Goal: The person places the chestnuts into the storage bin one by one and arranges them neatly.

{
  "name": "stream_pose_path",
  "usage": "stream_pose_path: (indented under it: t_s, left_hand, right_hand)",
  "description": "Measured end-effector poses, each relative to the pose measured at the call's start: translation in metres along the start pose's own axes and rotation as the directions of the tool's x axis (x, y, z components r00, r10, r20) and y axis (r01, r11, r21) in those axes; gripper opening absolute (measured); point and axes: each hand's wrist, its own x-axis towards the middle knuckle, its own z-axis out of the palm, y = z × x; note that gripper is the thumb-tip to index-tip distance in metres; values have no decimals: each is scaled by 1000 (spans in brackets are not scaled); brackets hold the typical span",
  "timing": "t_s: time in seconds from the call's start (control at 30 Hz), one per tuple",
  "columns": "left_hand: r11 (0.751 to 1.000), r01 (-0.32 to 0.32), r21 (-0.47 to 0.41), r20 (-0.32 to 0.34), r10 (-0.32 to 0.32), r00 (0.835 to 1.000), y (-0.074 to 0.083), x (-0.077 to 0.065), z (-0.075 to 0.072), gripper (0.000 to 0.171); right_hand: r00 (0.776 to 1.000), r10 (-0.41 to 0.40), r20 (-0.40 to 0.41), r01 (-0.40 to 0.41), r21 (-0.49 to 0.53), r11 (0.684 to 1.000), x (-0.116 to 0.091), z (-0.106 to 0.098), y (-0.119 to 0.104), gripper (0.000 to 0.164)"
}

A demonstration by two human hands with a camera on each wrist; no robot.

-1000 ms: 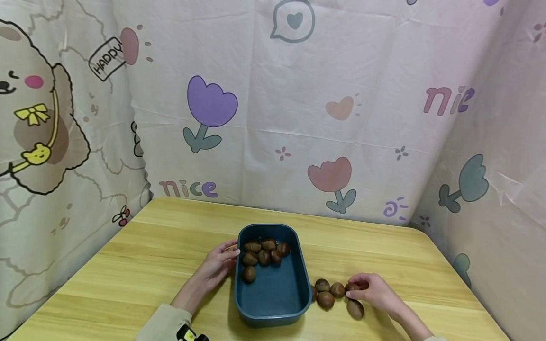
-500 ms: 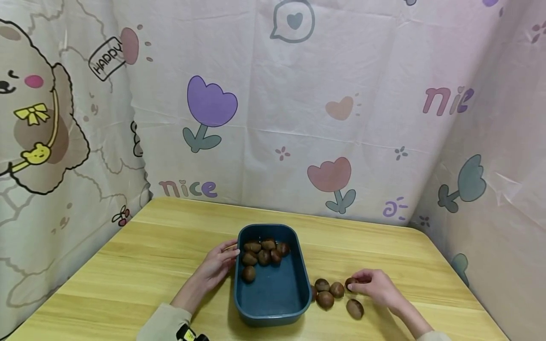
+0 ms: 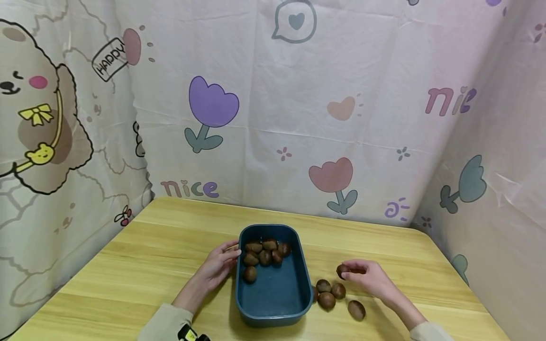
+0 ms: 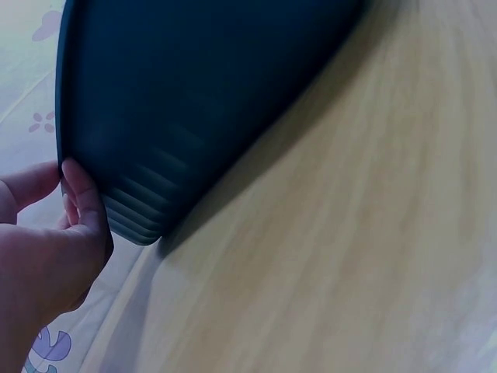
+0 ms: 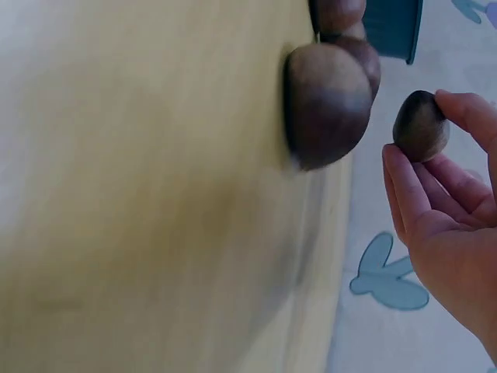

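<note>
A dark blue rectangular container [image 3: 273,317] stands on the table with several chestnuts [image 3: 265,257] at its far end. My left hand [image 3: 216,266] holds the container's left side; in the left wrist view, the thumb and fingers [image 4: 84,194] pinch its rim. Between the thumb and fingertips of my right hand [image 3: 373,279] is one brown chestnut [image 5: 422,128], raised over the table. Just below that hand, a small group of chestnuts [image 3: 326,300] lies against the container's right side. Another single chestnut [image 3: 356,310] lies apart, closer to me.
The wood-grain table [image 3: 170,246] has a rounded far right corner. Behind it and on both sides hangs a pale printed curtain [image 3: 273,142]. A black wrist strap [image 3: 187,333] shows at the left sleeve.
My right hand has lifted a chestnut from the group on the table and carried it up and slightly left. The left hand and the container have stayed in place.
</note>
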Motion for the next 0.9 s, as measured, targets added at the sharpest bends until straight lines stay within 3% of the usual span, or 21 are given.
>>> stream_pose_path:
  t_s: [0.33, 0.57, 0.9]
  left_hand:
    - [1000, 0, -5, 0, 0, 1000, -2, -1, 0, 48]
    - [1000, 0, 2, 16, 0, 1000, -2, -2, 1, 50]
    - [1000, 0, -2, -7, 0, 1000, -1, -1, 0, 49]
  right_hand:
    - [995, -84, 44, 83, 33, 996, 12, 15, -25, 41]
    - [996, -84, 38, 79, 105, 991, 14, 30, -36, 41]
    - [987, -153, 45, 152, 25, 988, 24, 40, -57, 40]
